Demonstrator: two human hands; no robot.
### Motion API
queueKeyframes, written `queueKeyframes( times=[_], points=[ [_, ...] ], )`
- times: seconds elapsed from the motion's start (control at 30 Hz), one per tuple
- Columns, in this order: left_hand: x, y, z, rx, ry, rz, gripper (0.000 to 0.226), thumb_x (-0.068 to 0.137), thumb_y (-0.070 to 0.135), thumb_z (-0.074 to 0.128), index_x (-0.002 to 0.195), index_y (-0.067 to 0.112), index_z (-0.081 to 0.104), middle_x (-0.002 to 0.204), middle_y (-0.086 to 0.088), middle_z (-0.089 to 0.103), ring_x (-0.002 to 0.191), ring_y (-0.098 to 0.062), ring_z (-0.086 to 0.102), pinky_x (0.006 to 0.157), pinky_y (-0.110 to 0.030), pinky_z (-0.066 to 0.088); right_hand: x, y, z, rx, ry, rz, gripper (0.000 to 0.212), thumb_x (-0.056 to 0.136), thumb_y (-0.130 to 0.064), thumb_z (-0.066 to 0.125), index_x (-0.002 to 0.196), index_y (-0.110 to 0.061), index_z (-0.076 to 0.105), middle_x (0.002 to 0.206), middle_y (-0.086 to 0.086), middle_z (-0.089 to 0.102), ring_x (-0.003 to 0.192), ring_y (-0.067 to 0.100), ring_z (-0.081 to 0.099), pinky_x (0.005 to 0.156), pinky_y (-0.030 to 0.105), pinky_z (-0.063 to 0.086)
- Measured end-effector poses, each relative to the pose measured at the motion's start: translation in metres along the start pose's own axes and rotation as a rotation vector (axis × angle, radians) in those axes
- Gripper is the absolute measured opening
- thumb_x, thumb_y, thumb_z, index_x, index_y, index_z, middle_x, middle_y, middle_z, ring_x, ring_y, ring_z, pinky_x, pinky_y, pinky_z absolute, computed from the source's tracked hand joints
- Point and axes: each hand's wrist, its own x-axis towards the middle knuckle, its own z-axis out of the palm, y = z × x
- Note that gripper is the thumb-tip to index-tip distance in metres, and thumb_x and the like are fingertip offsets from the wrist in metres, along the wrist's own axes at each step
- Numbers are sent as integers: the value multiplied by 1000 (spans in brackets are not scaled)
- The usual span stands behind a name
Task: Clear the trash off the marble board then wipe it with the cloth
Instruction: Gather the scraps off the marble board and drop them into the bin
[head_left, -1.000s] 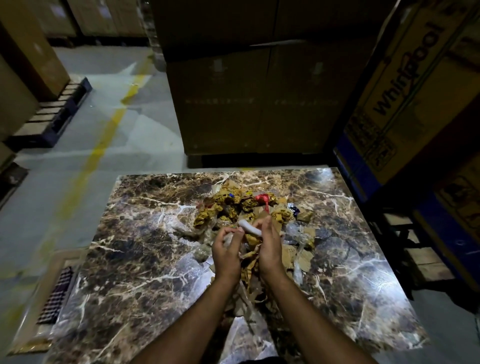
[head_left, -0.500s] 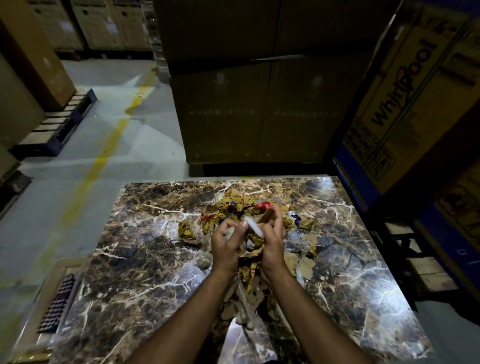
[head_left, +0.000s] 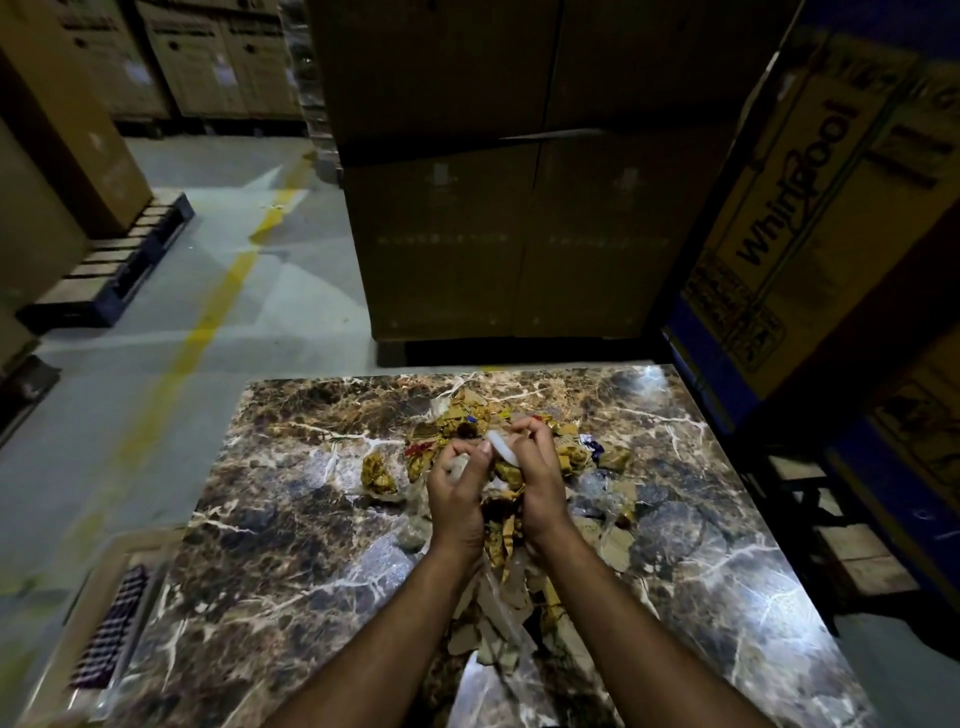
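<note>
A dark brown marble board with white veins fills the lower middle of the head view. A heap of trash, made of yellow wrappers, cardboard scraps and clear plastic, lies on its far middle. My left hand and my right hand are close together above the heap, fingers curled. Both grip a bundle of scraps that hangs down between my wrists, with a white plastic piece at the top. No cloth can be made out with certainty.
A cardboard tray holding a dark checked item lies on the floor left of the board. Tall cardboard boxes stand right behind it, a Whirlpool box to the right. A wooden pallet sits at the right edge.
Both hands have gathered more scraps and lifted the bundle slightly off the heap. A yellow wrapper has come to lie apart at the heap's left side. The camera tilted up a little.
</note>
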Motion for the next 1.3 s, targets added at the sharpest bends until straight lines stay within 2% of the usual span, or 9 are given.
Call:
queueKeyframes(
  times=[0.13, 0.3, 0.4, 0.5, 0.63, 0.73, 0.9, 1.03, 1.3],
  points=[
    [5, 3, -1, 17, 3, 15, 32, 81, 43, 66, 96, 15, 66, 122, -8, 70, 104, -17, 69, 83, -36, 56, -4, 0, 5, -10, -8, -70, 37, 73, -40, 67, 100, -17, 55, 101, 5, 59, 82, 15, 60, 65, 24, 48],
    [12, 9, -4, 61, -11, 66, 10, 96, 24, 62, 103, 21, 68, 108, 0, 72, 91, -14, 69, 63, -25, 56, -5, 5, 6, -7, -66, -51, 49, 83, -40, 70, 131, -39, 63, 141, -5, 60, 125, 21, 61, 98, 41, 56],
    [14, 11, -2, 83, -3, 45, 29, 99, -2, 48, 99, 18, 69, 108, 2, 69, 90, -13, 67, 55, -20, 53, -8, 2, 6, 25, -89, -21, 45, 79, -36, 73, 123, -28, 68, 130, -14, 66, 123, 19, 63, 93, 38, 58],
    [15, 14, 1, 37, -2, 5, 20, 103, 22, 47, 101, 13, 65, 107, 1, 70, 91, -18, 67, 57, -22, 55, -11, -2, 6, 17, -85, -10, 32, 75, -21, 74, 107, -20, 66, 115, -11, 70, 108, 28, 67, 74, 37, 59],
    [16, 14, 2, 21, -43, -25, 49, 108, 43, 25, 129, 8, 52, 111, -6, 66, 84, -10, 73, 66, -26, 59, -9, -5, 9, -92, -51, -82, 30, 64, -27, 75, 91, -30, 63, 99, -8, 70, 93, 24, 66, 73, 41, 56],
    [16, 12, 4, 67, -10, -69, 74, 90, 72, 34, 123, 10, 57, 127, -23, 61, 114, -38, 64, 91, -48, 56, -8, -3, 10, -101, -17, -83, 29, 62, -22, 73, 84, -37, 61, 96, 7, 66, 83, 21, 64, 64, 33, 53],
    [22, 14, -5, -45, -27, -189, 75, 88, 69, 32, 132, 12, 54, 127, -33, 61, 109, -46, 62, 86, -50, 56, -4, -2, 11, 10, 101, -31, 33, 59, -23, 76, 88, -31, 61, 97, 6, 64, 80, 22, 65, 63, 34, 55],
    [25, 14, -28, -24, -20, -233, 73, 90, 74, 24, 130, 23, 58, 123, -20, 69, 112, -37, 64, 99, -50, 46, 5, -7, 7, 252, 312, 78, 34, 85, 6, 69, 103, -22, 62, 108, 13, 66, 81, 25, 68, 54, 29, 56],
    [-30, -21, -32, -142, -34, -397, 54, 92, 66, 33, 129, 36, 58, 126, -3, 70, 117, -29, 64, 94, -47, 49, 25, -33, 11, 627, 663, 56, 40, 86, 2, 68, 124, -10, 60, 116, 13, 62, 80, 21, 65, 46, 23, 51]
  ],
)
